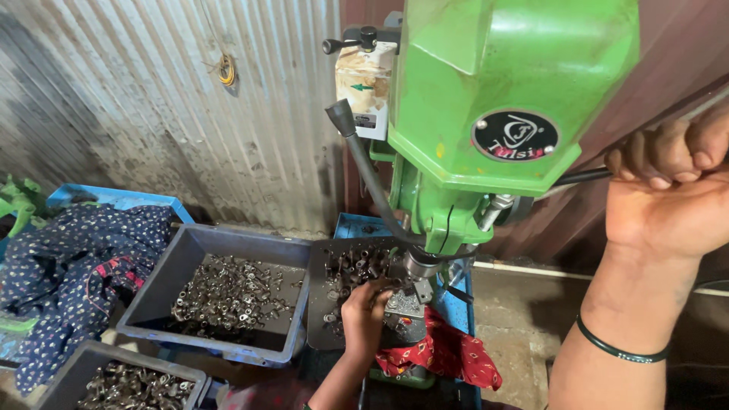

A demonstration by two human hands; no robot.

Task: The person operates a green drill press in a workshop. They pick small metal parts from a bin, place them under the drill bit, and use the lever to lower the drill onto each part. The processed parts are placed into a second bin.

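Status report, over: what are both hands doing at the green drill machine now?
Right hand gripping the feed lever. Left hand at the metal fixture under the spindle. Red cloth beside the fixture, apart from the spindle.

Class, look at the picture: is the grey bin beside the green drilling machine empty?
No, the grey bin beside the green drilling machine holds a heap of small dark metal parts.
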